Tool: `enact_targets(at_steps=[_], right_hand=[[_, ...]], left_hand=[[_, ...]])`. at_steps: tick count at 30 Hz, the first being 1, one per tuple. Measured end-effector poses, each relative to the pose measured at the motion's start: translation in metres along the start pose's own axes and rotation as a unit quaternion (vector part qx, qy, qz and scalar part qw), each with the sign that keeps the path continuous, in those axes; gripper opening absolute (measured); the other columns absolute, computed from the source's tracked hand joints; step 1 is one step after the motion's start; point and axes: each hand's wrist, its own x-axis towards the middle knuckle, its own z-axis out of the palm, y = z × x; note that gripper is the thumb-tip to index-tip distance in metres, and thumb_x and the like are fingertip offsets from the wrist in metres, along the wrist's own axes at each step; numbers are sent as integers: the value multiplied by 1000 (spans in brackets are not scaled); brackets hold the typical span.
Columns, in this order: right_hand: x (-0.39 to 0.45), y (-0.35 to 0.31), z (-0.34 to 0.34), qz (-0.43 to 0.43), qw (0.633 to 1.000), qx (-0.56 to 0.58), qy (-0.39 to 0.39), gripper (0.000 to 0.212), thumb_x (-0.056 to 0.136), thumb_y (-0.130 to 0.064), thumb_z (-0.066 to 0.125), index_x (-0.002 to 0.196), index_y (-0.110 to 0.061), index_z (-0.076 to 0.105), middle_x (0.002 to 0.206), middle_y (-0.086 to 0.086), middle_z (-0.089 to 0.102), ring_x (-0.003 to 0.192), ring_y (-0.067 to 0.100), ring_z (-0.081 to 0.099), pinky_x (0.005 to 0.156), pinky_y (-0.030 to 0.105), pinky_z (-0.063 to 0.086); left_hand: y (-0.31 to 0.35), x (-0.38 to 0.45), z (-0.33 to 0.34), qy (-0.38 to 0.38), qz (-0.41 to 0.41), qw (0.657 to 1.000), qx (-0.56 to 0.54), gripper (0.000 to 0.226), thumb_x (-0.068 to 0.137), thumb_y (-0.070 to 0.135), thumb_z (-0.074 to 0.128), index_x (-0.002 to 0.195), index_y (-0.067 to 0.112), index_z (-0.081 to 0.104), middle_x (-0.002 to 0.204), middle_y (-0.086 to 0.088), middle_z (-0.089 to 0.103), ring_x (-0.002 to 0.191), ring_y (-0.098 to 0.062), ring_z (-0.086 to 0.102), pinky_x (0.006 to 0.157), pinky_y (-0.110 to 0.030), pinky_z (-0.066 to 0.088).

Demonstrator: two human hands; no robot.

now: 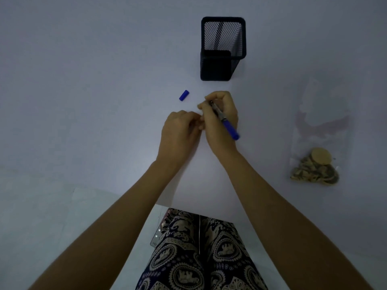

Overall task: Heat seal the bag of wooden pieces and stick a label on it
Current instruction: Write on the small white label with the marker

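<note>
1. We see both hands meeting at the middle of the white bench, touching at the fingertips.
2. Right hand: fingers curled closed around a blue ballpoint pen in a writing grip. The tip end is buried among the fingers and the blue barrel sticks out toward the right and toward the person, tilted.
3. Left hand: fingers curled in, tips pressed against the right hand. We cannot tell whether it holds anything; whatever sits under the fingertips is hidden.
4. We see no label in view; if one lies under the fingers, it is covered.
5. Small blue pen cap lies loose on the bench, just left of and beyond the hands, touching neither.
6. Black square wire-mesh pen holder stands upright beyond the hands, near the cap but apart from it.
7. Task item: clear plastic bag lies flat on the bench well to the right of the hands, untouched. Its far end is hard to make out against the white surface.
8. Pile of round and irregular wooden pieces sits bunched in the near end of the bag; the rest of the bag looks flat.
9. Both forearms are bare and reach in from the near edge.
10. Dark patterned trousers show below the bench edge.
11. Lighting is dim.
</note>
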Motion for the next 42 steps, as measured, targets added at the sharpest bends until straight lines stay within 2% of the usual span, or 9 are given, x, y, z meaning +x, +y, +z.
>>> enact_targets(at_steps=[2, 4, 8, 12, 17, 20, 25, 27, 42], right_hand=[[1, 8, 3, -29, 999, -12, 19, 9, 85, -12, 58, 78, -11, 53, 73, 14, 61, 64, 34, 60, 50, 43, 52], [0, 11, 9, -48, 998, -21, 41, 29, 91, -23, 57, 70, -4, 49, 64, 15, 57, 59, 34, 55, 52, 43, 51], [-1, 9, 18, -46, 997, -37, 57, 45, 96, -27, 53, 67, 6, 49, 55, 14, 53, 51, 23, 50, 53, 38, 47], [4, 10, 15, -1, 999, -7, 45, 43, 97, -29, 52, 64, -1, 53, 52, -5, 52, 51, 13, 50, 54, 36, 47], [4, 3, 13, 17, 999, -24, 17, 31, 94, -25, 59, 71, -4, 54, 54, -1, 52, 51, 12, 47, 51, 30, 44], [10, 4, 2, -22, 997, -65, -26, 21, 92, -26, 63, 82, -11, 51, 59, 2, 53, 52, 13, 50, 50, 31, 49], [15, 14, -6, -114, 981, -154, -33, 35, 89, -17, 66, 63, -12, 43, 51, -7, 43, 45, 6, 43, 46, 18, 39], [12, 18, -3, -140, 971, -195, -26, 30, 87, -8, 62, 63, -9, 43, 49, -7, 39, 45, 9, 41, 42, 21, 35], [13, 19, -1, -134, 961, -242, -22, 45, 81, -2, 56, 60, -31, 28, 50, -13, 36, 45, 5, 35, 42, 26, 34]], left_hand=[[-3, -1, 2, 13, -11, 1000, -3, 10, 90, 12, 60, 92, 6, 68, 82, -9, 65, 74, -11, 48, 70, -17, 36], [-6, -5, 4, 23, -8, 1000, 5, 10, 90, 14, 60, 90, 5, 65, 81, -8, 63, 74, -10, 45, 67, -10, 30], [-6, -22, 11, 72, 32, 997, 20, 7, 88, 5, 60, 92, 1, 65, 86, -13, 62, 78, -15, 48, 70, -21, 38], [-14, -37, 18, 74, 115, 986, 97, 18, 90, 11, 60, 105, 4, 67, 105, -12, 68, 96, -23, 57, 80, -35, 43], [-17, -37, 16, 60, 171, 965, 190, 23, 91, 22, 57, 107, 10, 69, 112, -5, 68, 100, -26, 60, 79, -39, 43], [-21, -30, 14, 48, 179, 963, 198, 25, 93, 24, 54, 111, 12, 67, 112, -3, 68, 100, -26, 61, 79, -39, 45], [-24, -27, 15, 37, 183, 960, 209, 28, 95, 24, 49, 112, 13, 67, 112, -4, 67, 98, -25, 61, 78, -39, 45], [-22, -28, 16, 42, 184, 959, 210, 25, 93, 22, 52, 108, 11, 69, 111, -5, 67, 96, -26, 61, 77, -39, 45], [-23, -28, 16, 59, 185, 963, 186, 24, 91, 20, 56, 108, 10, 69, 111, -4, 69, 90, -25, 62, 77, -37, 48]])
